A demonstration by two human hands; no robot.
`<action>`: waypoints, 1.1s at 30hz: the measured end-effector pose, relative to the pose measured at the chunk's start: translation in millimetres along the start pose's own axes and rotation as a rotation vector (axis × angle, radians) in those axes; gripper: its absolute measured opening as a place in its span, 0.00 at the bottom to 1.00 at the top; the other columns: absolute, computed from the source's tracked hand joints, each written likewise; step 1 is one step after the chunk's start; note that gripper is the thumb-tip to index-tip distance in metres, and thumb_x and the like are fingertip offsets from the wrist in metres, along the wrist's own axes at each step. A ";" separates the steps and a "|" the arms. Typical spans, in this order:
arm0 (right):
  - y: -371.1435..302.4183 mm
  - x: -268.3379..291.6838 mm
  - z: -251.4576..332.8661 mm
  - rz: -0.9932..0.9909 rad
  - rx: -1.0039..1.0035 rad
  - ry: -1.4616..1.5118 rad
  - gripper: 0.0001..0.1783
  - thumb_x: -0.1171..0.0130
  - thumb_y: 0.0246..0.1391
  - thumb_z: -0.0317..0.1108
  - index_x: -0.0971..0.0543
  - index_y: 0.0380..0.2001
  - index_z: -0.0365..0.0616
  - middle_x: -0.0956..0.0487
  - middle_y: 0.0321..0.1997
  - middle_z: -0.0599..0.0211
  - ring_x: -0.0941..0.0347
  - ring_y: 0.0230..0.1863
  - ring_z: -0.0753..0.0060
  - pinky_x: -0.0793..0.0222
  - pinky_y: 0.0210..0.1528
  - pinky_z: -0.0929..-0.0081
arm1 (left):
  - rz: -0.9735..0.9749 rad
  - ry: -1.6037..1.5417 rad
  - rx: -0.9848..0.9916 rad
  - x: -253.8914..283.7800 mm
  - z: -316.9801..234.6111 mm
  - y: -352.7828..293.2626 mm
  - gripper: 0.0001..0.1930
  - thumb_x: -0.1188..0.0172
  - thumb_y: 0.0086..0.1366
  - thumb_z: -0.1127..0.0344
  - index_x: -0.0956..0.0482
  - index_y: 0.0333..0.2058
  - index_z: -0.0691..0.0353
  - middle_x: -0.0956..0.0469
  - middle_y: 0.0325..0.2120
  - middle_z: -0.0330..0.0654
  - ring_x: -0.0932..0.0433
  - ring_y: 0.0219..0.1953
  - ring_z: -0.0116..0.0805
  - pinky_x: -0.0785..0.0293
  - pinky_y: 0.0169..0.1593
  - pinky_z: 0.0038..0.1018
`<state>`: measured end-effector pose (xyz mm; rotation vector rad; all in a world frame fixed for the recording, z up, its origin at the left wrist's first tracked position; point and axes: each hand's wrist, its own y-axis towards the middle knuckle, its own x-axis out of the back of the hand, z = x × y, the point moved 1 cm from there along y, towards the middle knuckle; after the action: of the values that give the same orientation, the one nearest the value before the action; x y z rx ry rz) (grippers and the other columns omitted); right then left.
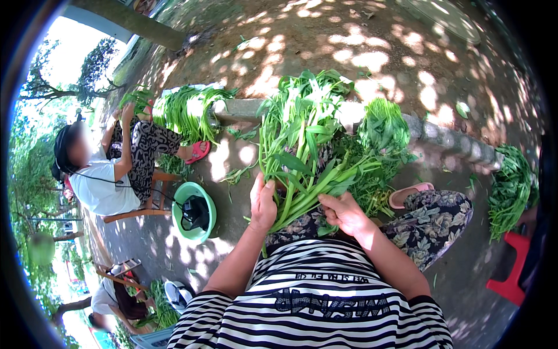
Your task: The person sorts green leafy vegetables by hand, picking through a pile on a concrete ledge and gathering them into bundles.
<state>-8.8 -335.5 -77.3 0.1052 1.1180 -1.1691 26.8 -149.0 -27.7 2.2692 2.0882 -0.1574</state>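
Long green water spinach stems lie fanned across my lap. On their left side, my left hand is closed round the edge of the bunch. My right hand pinches stems on the right with thumb and curled fingers. Leafy tops of the greens spread away from me toward the low stone curb. Another bundle of greens rests on the curb to the right. Loose leaves and trimmings are heaped on the ground below it, near my pink shoe.
A light green basin holding a black bag stands at left. Beyond it, a seated person handles greens beside a curb pile. Another person sits lower left. At right are more greens and a red stool.
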 end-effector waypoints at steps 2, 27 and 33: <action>-3.8 3.3 -2.5 0.022 -0.025 -0.055 0.07 0.45 0.51 0.29 0.31 0.31 0.40 0.39 0.17 0.77 0.49 0.11 0.88 0.59 0.11 0.88 | -0.001 0.006 -0.007 0.0 -0.1 0.7 0.14 0.61 0.62 0.68 0.33 0.44 0.68 0.27 0.35 0.40 0.32 0.37 0.24 0.37 0.44 0.20; 10.6 -44.1 53.4 -0.146 0.212 -0.448 0.26 0.46 0.44 0.30 0.35 0.49 0.33 0.31 0.16 0.73 0.44 0.12 0.86 0.54 0.13 0.83 | 0.011 0.664 -0.368 -15.3 -13.8 -9.6 0.10 0.46 0.54 0.71 0.31 0.35 0.66 0.29 0.17 0.46 0.29 0.18 0.38 0.34 0.24 0.27; 13.1 -38.7 54.7 0.018 0.024 -0.229 0.07 0.46 0.51 0.33 0.28 0.26 0.40 0.38 0.14 0.78 0.51 0.11 0.90 0.62 0.12 0.85 | -0.020 0.547 -0.196 -15.0 -14.1 -9.8 0.12 0.40 0.49 0.72 0.31 0.33 0.66 0.26 0.22 0.41 0.26 0.24 0.27 0.31 0.30 0.23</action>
<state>38.0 -335.6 -27.6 -0.0009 0.8995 -1.1470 16.4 -161.6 -11.8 2.3561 2.2193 0.7132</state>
